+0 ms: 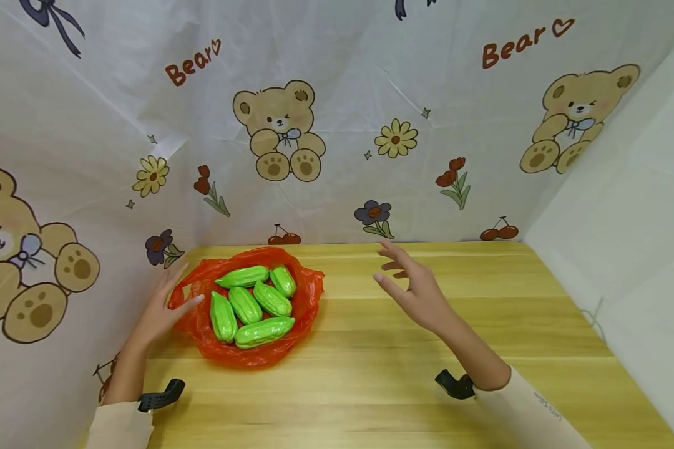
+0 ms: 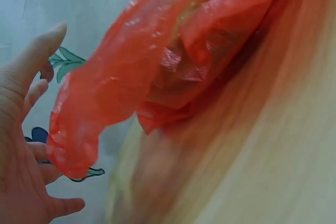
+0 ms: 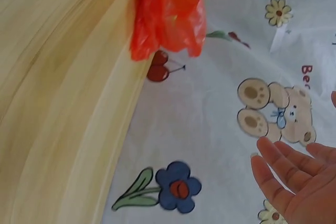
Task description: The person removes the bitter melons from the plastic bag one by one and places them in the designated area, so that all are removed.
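A crumpled red plastic bag lies spread on the table's left side, its mouth facing up. Inside it are several glossy green bitter melons. My left hand is at the bag's left edge, thumb and fingers spread. In the left wrist view, the bag's loose edge hangs beside that hand and overlaps some fingers. My right hand hovers right of the bag with fingers loosely bent and nothing in them. The right wrist view shows it well apart from the bag.
The bag sits on a light wooden table. A white cloth with printed bears hangs behind and along the left side. At the right rises a plain white wall, with a thin pale cord by the table edge.
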`<state>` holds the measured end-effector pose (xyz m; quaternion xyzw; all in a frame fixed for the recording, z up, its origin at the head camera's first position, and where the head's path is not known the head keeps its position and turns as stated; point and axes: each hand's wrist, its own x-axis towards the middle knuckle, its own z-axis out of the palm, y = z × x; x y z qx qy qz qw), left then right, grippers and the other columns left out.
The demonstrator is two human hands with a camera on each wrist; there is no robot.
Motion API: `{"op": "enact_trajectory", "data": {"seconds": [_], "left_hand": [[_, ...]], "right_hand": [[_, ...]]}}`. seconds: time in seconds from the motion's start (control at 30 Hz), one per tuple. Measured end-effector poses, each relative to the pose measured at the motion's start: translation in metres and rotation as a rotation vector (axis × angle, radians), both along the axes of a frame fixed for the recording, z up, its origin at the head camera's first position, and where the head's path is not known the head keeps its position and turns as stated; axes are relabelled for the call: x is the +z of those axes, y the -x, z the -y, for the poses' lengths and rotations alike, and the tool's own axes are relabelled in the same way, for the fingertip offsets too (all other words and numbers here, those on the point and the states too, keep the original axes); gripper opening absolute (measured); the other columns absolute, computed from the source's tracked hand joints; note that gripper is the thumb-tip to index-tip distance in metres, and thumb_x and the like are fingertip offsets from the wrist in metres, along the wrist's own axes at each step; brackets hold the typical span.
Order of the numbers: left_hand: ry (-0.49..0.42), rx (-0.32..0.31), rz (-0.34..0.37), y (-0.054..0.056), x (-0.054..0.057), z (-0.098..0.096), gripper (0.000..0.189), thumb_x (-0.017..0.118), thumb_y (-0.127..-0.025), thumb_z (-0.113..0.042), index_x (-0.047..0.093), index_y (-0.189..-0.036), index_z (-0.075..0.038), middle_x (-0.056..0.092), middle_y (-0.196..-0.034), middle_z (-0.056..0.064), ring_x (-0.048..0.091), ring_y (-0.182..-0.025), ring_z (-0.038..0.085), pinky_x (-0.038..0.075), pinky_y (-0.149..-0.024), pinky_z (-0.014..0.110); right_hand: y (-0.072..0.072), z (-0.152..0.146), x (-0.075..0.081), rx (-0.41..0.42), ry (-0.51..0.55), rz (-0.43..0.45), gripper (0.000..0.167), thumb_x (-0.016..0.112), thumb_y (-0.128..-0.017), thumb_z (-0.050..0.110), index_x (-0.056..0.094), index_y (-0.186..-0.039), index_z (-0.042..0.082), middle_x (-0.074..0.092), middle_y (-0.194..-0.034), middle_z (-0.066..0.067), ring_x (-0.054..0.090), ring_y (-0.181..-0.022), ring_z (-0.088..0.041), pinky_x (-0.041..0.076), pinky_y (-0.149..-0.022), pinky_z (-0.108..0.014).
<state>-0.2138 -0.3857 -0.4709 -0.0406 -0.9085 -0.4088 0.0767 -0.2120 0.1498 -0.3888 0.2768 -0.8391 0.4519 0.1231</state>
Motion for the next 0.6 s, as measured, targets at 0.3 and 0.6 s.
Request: {"op": "enact_trajectory", "data": {"seconds": [0.3,0.6], "left_hand": [[-0.100,-0.053,0.034,-0.008,-0.024,0.005,0.082,0.071,-0.096,-0.027,0.024,-0.163,-0.027,0.021,-0.164,0.023,0.025,-0.143,0.056,0.028,-0.102,0.080],[-0.125,-0.030,0.030,-0.001,-0.037,0.003,0.081,0.072,-0.095,-0.029,0.027,-0.162,-0.027,0.025,-0.163,0.022,0.030,-0.142,0.053,0.030,-0.106,0.075]], "right_hand": [[-0.009,0.043,-0.005,0.112,0.019,0.090,0.058,0.064,-0.101,0.030,0.043,-0.154,0.023,0.058,-0.142,-0.002,0.063,-0.117,-0.024,0.052,-0.096,-0.052],[-0.010,0.074,-0.021,0.197,0.039,0.139,0.045,0.065,-0.100,0.027,0.058,-0.143,0.016,0.061,-0.140,-0.002,0.064,-0.117,-0.029,0.053,-0.094,-0.054]]}}
